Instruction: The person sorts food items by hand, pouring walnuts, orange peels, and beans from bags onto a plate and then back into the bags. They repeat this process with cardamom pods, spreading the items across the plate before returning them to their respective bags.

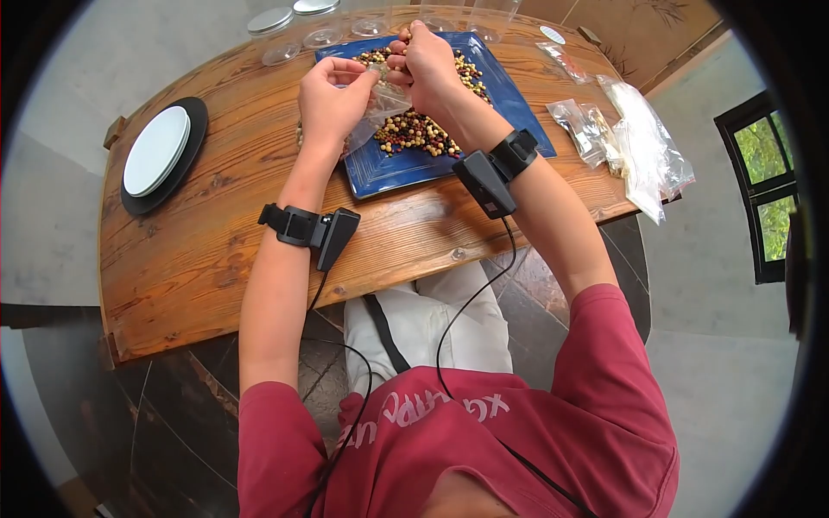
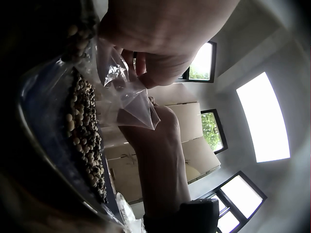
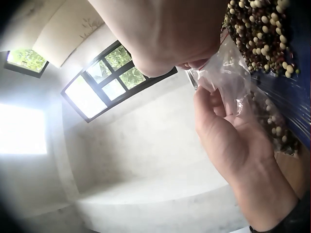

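My left hand (image 1: 332, 102) pinches the upper part of a clear plastic bag (image 1: 387, 105) over a blue tray (image 1: 521, 116). Mixed dry beans (image 1: 419, 138) in cream, dark red and black are spread on the tray. Some beans also show inside the lower bag (image 3: 272, 121) in the right wrist view. Close by the bag's mouth, my right hand (image 1: 432, 71) is turned with its fingers curled, and a few beans show among them. In the left wrist view, the bag partly covers the right hand (image 2: 160, 131).
Clear jars (image 1: 321, 37) line the table's far edge, some beside silver lids (image 1: 270, 20). To the left, white discs (image 1: 155, 154) are stacked on a dark round plate (image 1: 199, 134). On the right lie a small filled bag (image 1: 580, 129) and larger plastic bags (image 1: 646, 151).
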Demonstrator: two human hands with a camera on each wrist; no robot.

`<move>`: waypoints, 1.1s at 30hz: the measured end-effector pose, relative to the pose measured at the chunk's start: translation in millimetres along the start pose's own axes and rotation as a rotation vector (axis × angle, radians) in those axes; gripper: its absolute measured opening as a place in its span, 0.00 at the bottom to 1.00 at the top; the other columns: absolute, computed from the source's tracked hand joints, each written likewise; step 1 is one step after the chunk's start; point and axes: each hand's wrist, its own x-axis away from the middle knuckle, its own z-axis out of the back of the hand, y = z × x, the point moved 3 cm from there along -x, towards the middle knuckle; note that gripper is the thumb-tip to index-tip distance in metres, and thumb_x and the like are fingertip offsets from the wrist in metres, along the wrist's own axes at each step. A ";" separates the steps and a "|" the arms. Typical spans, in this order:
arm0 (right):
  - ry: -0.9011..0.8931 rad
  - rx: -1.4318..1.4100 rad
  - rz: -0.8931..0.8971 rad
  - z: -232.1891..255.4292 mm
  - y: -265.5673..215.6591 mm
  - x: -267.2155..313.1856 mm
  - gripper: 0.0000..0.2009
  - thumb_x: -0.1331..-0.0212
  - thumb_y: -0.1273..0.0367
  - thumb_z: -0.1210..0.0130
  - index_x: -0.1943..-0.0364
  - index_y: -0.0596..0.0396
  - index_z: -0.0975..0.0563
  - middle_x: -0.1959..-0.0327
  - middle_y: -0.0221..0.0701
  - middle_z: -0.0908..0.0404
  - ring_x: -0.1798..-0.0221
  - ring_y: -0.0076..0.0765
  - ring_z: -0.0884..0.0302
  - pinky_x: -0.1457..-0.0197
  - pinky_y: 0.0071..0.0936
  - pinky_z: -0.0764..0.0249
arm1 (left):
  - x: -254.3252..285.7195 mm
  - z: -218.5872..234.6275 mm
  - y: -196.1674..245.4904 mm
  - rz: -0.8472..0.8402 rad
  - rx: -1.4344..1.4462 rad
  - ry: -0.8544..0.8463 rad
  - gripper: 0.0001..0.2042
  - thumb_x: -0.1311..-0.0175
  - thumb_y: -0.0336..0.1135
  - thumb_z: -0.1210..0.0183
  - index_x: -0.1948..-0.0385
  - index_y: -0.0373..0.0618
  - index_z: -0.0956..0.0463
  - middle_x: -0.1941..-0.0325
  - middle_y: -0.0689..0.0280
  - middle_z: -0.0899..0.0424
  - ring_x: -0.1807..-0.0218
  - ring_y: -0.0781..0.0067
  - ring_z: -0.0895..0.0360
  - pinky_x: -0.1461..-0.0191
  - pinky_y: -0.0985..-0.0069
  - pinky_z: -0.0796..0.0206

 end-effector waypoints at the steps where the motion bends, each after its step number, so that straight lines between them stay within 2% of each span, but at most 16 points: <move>1: -0.036 0.013 0.001 -1.4 0.4 -3.0 0.13 0.19 0.59 0.61 0.63 0.49 0.34 0.72 0.24 0.33 0.77 0.21 0.42 0.76 0.23 0.48 | 0.9 -0.4 2.1 0.008 0.003 0.004 0.09 0.42 0.29 0.29 0.66 0.38 0.20 0.71 0.63 0.13 0.74 0.77 0.16 0.69 0.79 0.23; 5: -0.027 -0.041 -0.006 -3.9 5.2 -8.8 0.13 0.19 0.59 0.62 0.62 0.50 0.33 0.71 0.25 0.33 0.75 0.22 0.40 0.74 0.25 0.44 | -1.6 4.3 8.4 -0.062 0.001 0.029 0.09 0.42 0.29 0.29 0.66 0.38 0.20 0.71 0.63 0.13 0.74 0.78 0.18 0.72 0.79 0.25; 8: -0.039 -0.068 -0.004 -9.7 8.4 -9.3 0.14 0.19 0.59 0.62 0.61 0.51 0.33 0.70 0.26 0.32 0.73 0.23 0.38 0.72 0.25 0.41 | 2.0 9.1 18.8 -0.004 0.054 0.029 0.11 0.42 0.30 0.28 0.63 0.38 0.21 0.71 0.63 0.14 0.73 0.79 0.18 0.74 0.79 0.27; 10: -0.040 -0.051 -0.004 -16.1 9.8 -5.1 0.14 0.19 0.59 0.63 0.60 0.52 0.33 0.70 0.27 0.32 0.73 0.24 0.37 0.71 0.25 0.40 | 3.7 12.6 25.4 0.021 0.051 0.019 0.12 0.40 0.31 0.29 0.59 0.39 0.21 0.67 0.64 0.13 0.70 0.79 0.19 0.70 0.80 0.27; 11: -0.029 0.000 0.009 -19.7 8.6 -0.1 0.14 0.19 0.60 0.63 0.59 0.53 0.32 0.69 0.29 0.31 0.71 0.26 0.33 0.69 0.26 0.34 | 3.5 14.8 27.4 0.032 0.048 0.014 0.13 0.39 0.31 0.29 0.57 0.39 0.21 0.65 0.65 0.13 0.69 0.79 0.19 0.68 0.80 0.27; 15: -0.098 0.017 0.077 -34.3 8.4 1.1 0.14 0.20 0.61 0.63 0.60 0.55 0.31 0.68 0.32 0.27 0.67 0.31 0.25 0.65 0.32 0.25 | 0.7 27.7 33.0 0.013 0.104 0.054 0.12 0.38 0.31 0.30 0.56 0.38 0.20 0.65 0.65 0.13 0.69 0.80 0.19 0.67 0.81 0.25; 18: -0.139 0.020 0.102 -39.9 11.0 -5.1 0.14 0.21 0.62 0.61 0.61 0.56 0.29 0.67 0.33 0.24 0.65 0.32 0.23 0.62 0.34 0.24 | -2.2 37.4 31.1 0.027 0.159 0.059 0.12 0.38 0.31 0.31 0.56 0.39 0.20 0.65 0.65 0.13 0.69 0.80 0.19 0.67 0.81 0.24; 21: -0.101 0.072 0.127 -55.1 0.4 24.0 0.13 0.27 0.65 0.53 0.67 0.58 0.24 0.68 0.34 0.19 0.68 0.29 0.21 0.62 0.31 0.23 | -5.4 43.1 31.4 0.032 0.189 0.072 0.13 0.38 0.30 0.31 0.55 0.39 0.21 0.65 0.65 0.13 0.68 0.80 0.19 0.66 0.81 0.23; 24: -0.161 0.146 0.096 -57.3 -3.7 31.3 0.09 0.30 0.67 0.50 0.60 0.60 0.23 0.61 0.36 0.17 0.63 0.29 0.20 0.59 0.31 0.22 | -3.8 44.2 36.7 0.052 0.193 0.077 0.13 0.38 0.30 0.31 0.55 0.40 0.21 0.64 0.65 0.13 0.67 0.79 0.18 0.65 0.80 0.22; 27: -0.236 0.187 0.068 -58.6 -5.6 35.5 0.11 0.33 0.68 0.47 0.53 0.60 0.22 0.60 0.35 0.16 0.60 0.30 0.19 0.59 0.30 0.23 | -4.6 45.8 39.4 0.033 0.245 0.090 0.11 0.39 0.28 0.32 0.58 0.37 0.22 0.67 0.62 0.13 0.71 0.77 0.16 0.70 0.79 0.22; 30: -0.352 0.431 0.038 -54.6 -7.0 38.0 0.18 0.32 0.63 0.48 0.45 0.60 0.22 0.55 0.34 0.16 0.55 0.31 0.20 0.54 0.32 0.25 | -6.5 49.6 38.5 0.031 0.238 0.095 0.11 0.39 0.28 0.32 0.58 0.37 0.22 0.67 0.61 0.13 0.69 0.77 0.16 0.70 0.78 0.22; 33: -0.384 0.481 -0.103 -58.2 -13.1 51.2 0.24 0.30 0.53 0.50 0.43 0.59 0.22 0.48 0.37 0.18 0.50 0.35 0.22 0.45 0.38 0.28 | -8.8 53.7 36.8 0.045 0.245 0.096 0.10 0.38 0.28 0.33 0.58 0.37 0.22 0.66 0.62 0.13 0.69 0.77 0.16 0.69 0.79 0.21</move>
